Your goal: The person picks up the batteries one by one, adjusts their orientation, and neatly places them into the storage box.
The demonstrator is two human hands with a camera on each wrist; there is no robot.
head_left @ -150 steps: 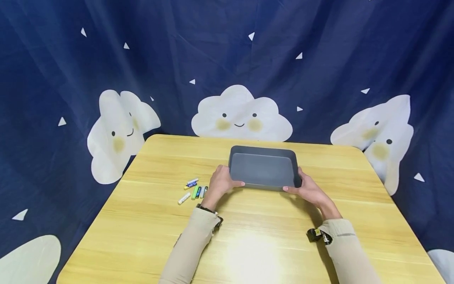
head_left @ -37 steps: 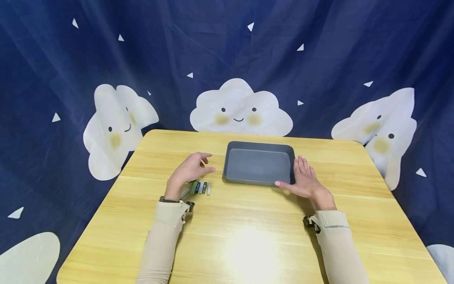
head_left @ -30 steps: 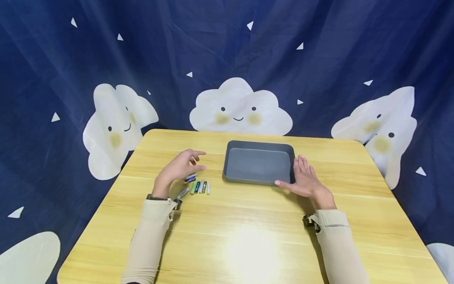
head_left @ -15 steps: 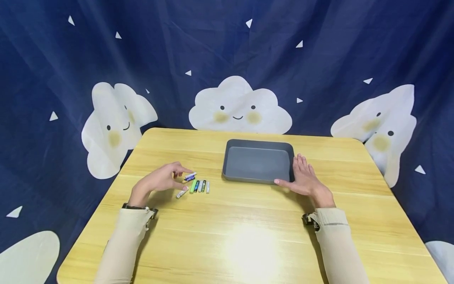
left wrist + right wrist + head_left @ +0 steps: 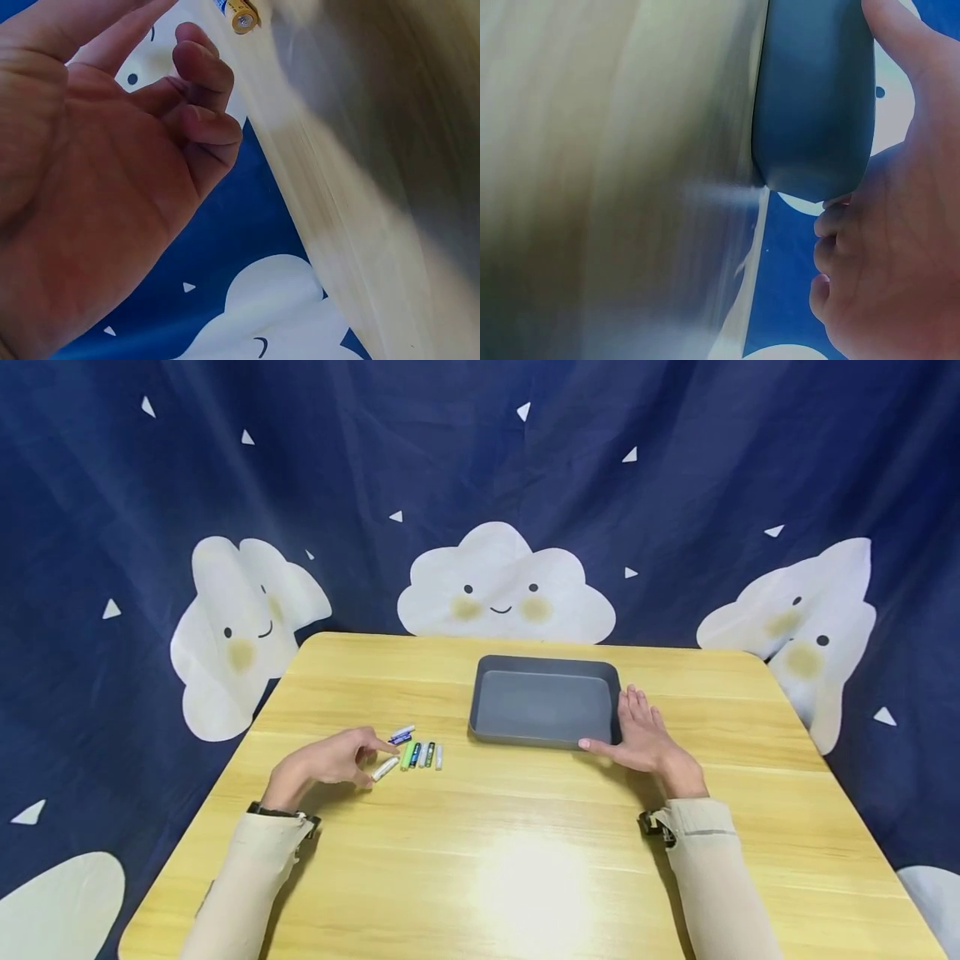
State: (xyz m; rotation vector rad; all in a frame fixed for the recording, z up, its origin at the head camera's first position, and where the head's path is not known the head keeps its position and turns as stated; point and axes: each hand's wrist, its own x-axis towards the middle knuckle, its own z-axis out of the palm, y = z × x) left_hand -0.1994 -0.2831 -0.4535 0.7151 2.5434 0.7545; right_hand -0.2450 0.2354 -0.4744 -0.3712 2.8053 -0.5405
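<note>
In the head view, my left hand (image 5: 337,758) hovers palm down at the left, index finger and thumb spread near the two ends of a white battery (image 5: 386,768). Whether the fingertips touch it is too small to tell; in the left wrist view they run out of frame, with the other fingers bent. Just right lie a green battery (image 5: 407,756) and several others in a row. Behind them is a blue battery (image 5: 401,737) with a white battery (image 5: 403,730). My right hand (image 5: 647,745) rests with straight fingers along the right side of a dark grey tray (image 5: 546,744), thumb at its front corner.
The tray stands toward the back of a light wooden table (image 5: 487,827). A dark blue curtain (image 5: 480,443) with white clouds hangs behind the table's far edge. A bright glare lies on the tabletop at the front.
Both hands held the tray earlier. My left hand has left it, moved left over the batteries, and come down at the white battery. My right hand stays at the tray's right side, fingers straightened.
</note>
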